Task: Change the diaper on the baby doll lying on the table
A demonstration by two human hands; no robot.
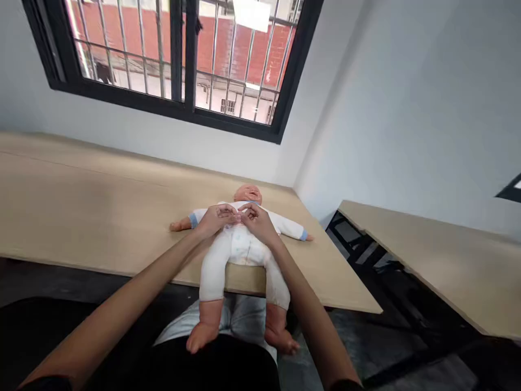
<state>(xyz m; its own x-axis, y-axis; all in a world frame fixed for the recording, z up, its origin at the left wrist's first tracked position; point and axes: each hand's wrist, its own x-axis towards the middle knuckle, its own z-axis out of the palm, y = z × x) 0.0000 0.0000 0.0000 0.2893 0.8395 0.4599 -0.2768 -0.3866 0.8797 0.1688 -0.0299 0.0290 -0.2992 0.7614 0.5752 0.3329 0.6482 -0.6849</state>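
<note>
Reaching forward, I have both hands at the chest of a baby doll [240,260], which lies on its back on a pale wood-laminate table [81,206]. Its head points toward the window, and its legs run past the table's near edge, so the bare feet [202,335] hang over my lap. My left hand [215,220] and right hand [257,221] are curled inward, and their fingertips [236,213] almost meet on the front of its white sleepsuit [228,271]. I cannot tell whether they are pinching cloth or a fastening, because my fingers hide that spot.

The doll looks light, with a soft, padded body and limp limbs, and I'd expect it to sag if lifted by an arm or leg. The smooth, firmer-looking vinyl head [248,194] would need support, so a hand under the head and another under the back seems the safest hold. The sleepsuit looks like soft, pliable knit, with blue cuffs [193,220] at the wrists. A second pale table [435,266] stands off to my right, and a barred window [175,54] looks out on a red wall.
</note>
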